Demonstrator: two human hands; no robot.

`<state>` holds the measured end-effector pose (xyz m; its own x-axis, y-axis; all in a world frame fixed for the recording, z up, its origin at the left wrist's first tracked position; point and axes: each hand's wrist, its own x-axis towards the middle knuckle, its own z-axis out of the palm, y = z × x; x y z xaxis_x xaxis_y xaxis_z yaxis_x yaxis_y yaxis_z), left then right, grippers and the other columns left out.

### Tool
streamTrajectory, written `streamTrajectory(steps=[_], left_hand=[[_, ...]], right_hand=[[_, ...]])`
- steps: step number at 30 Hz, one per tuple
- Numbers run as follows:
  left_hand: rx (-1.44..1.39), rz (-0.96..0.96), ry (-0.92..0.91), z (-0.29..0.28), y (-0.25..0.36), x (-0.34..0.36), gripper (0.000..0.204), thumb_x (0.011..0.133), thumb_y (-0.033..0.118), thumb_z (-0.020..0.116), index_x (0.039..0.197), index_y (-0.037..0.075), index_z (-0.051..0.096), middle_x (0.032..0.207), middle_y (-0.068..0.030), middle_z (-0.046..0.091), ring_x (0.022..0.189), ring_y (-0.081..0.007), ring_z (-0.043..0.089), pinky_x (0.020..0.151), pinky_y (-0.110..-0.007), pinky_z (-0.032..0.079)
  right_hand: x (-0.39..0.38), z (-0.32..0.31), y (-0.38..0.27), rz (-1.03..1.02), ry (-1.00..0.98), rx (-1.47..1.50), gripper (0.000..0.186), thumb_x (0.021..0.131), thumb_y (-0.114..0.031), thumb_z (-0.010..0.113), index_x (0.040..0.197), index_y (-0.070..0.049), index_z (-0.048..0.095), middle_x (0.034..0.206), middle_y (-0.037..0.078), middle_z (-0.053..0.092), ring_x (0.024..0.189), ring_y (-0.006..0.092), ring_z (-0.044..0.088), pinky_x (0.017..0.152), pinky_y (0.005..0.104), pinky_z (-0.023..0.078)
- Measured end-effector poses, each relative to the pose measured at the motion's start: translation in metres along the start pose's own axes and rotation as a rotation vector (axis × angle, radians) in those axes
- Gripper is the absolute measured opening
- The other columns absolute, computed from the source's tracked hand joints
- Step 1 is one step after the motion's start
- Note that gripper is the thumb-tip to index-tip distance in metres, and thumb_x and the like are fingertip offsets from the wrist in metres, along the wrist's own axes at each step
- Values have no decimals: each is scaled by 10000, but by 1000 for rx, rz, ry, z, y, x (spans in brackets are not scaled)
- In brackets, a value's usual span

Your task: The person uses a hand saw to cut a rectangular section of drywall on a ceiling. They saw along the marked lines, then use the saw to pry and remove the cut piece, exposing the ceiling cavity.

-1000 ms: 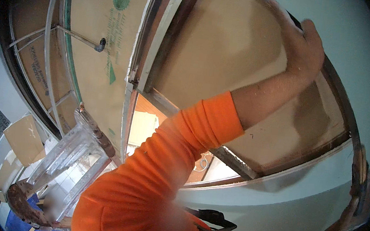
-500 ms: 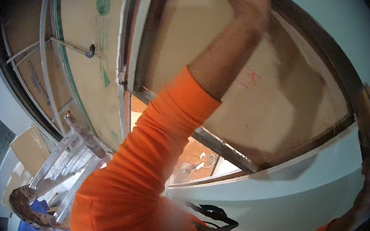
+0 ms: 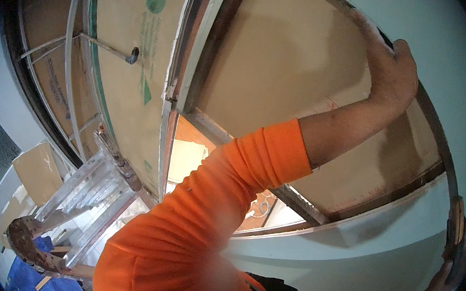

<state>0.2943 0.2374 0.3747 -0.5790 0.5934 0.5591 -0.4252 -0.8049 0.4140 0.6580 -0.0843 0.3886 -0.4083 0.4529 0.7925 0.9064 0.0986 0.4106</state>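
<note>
My left arm, in an orange sleeve, reaches up across the view. My left hand (image 3: pixel 391 74) is at the dark edge strip (image 3: pixel 432 123) of a tan panel (image 3: pixel 288 60), its fingers stretched along the strip and its thumb apart. Pale green board (image 3: pixel 461 62) lies beyond that strip. Far to the right, my right hand (image 3: pixel 440 271) is partly lost in the dark rim. It appears closed round something below a brown wooden piece (image 3: pixel 456 220); what exactly it grips cannot be made out.
A paint-stained ladder (image 3: pixel 85 203) stands at lower left, near blue sheeting (image 3: pixel 49 274). A dark-tipped pipe (image 3: pixel 109 49) juts before another tan panel (image 3: pixel 131 82). Through an opening under the frame bar (image 3: pixel 301 205) show an orange-brown floor and a white cable (image 3: pixel 262 206).
My left hand has moved right and down from the top of the panel to its dark edge strip. The right hand has shifted slightly lower. The whole view has turned a little.
</note>
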Motion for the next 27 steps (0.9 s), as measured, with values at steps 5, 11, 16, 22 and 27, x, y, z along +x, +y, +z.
streamTrajectory(steps=[5,11,16,22,27], left_hand=[[-231,-58,-432,-72,-26,67,757,992,163,448,1527,-151,15,1563,-376,200,1462,-448,226,1225,-427,140],[364,-24,64,-30,20,25,841,1026,326,432,1519,-158,-48,1587,-396,72,1497,-478,135,1243,-451,107],[-147,33,28,-25,-19,45,805,1063,348,390,1527,-147,-43,1605,-371,19,1510,-460,92,1244,-471,71],[119,67,129,-15,-3,26,791,1053,334,417,1548,-116,-4,1584,-367,158,1477,-458,215,1221,-428,194],[-77,305,118,-51,-41,68,811,988,197,550,1517,-174,61,1584,-364,190,1522,-405,131,1243,-416,100]], right_hand=[[45,67,-48,174,15,314,506,1010,-440,579,1302,-30,630,1161,124,643,1041,228,626,847,364,505],[42,24,-26,98,-56,70,505,1017,-423,569,1340,-37,605,1189,132,639,1045,227,622,849,361,503],[39,15,-8,112,-57,43,507,1023,-409,561,1372,-43,584,1213,138,635,1049,227,619,850,358,502],[46,38,-24,106,-99,95,512,1029,-392,552,1410,-50,559,1241,146,630,1054,226,615,851,354,500],[78,48,-65,85,-240,252,519,1035,-378,543,1442,-55,538,1264,152,626,1058,226,611,852,352,498]])
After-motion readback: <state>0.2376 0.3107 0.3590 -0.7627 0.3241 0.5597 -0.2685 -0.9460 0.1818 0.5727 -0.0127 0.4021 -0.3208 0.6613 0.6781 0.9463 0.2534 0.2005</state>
